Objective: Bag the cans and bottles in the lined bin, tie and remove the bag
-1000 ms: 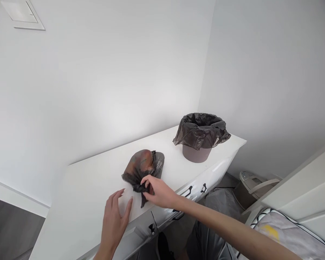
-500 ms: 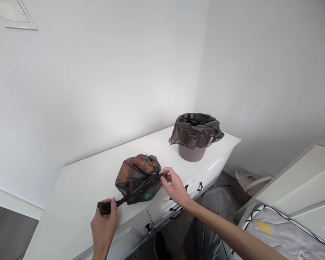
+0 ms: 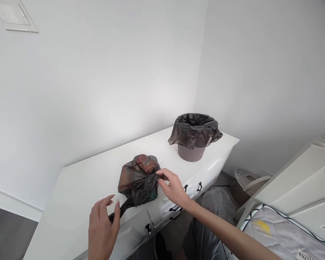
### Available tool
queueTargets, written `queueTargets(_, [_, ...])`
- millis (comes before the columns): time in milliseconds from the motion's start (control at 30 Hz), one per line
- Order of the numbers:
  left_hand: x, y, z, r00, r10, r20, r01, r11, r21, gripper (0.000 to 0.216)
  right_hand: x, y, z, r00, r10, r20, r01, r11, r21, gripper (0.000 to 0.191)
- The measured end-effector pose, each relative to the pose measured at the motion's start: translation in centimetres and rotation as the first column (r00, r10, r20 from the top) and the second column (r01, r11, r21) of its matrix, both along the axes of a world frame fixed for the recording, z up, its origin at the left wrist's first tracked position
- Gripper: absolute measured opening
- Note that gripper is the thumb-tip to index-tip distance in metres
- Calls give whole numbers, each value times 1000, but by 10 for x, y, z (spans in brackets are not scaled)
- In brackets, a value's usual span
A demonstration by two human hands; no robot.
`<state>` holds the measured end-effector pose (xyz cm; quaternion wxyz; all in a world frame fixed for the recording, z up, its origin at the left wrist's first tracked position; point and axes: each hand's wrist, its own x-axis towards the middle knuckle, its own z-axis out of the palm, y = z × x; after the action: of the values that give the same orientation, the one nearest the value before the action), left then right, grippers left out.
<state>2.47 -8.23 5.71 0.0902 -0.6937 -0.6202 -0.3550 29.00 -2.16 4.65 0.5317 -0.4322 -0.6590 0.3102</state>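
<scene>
A filled black plastic bag (image 3: 137, 180) lies on the white cabinet top, with reddish and green contents showing dimly through it. My right hand (image 3: 173, 186) pinches a gathered part of the bag at its right side. Near the front left edge, my left hand (image 3: 103, 224) has its thumb and fingers apart. A twisted end of the bag stretches to that hand and passes by its thumb; where it ends is hidden behind the hand.
A mauve bin (image 3: 191, 153) lined with a black bag (image 3: 195, 135) stands on the white cabinet (image 3: 92, 180) at the back right. Below on the right are a greyish appliance (image 3: 245, 184), a clear plastic bag (image 3: 219, 200) and a mattress (image 3: 276, 231). Walls border the cabinet.
My left hand has opened its pinch on the bag's end, which now hangs lower by the thumb. The bag has shifted and bunched slightly to the right. My right hand keeps its pinch.
</scene>
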Motion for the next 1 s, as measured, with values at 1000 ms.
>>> queueTargets(1000, [35, -30, -2, 796, -577, -185, 495, 795, -351, 18, -2, -36, 11, 638, 7, 770, -316, 914, 254, 22])
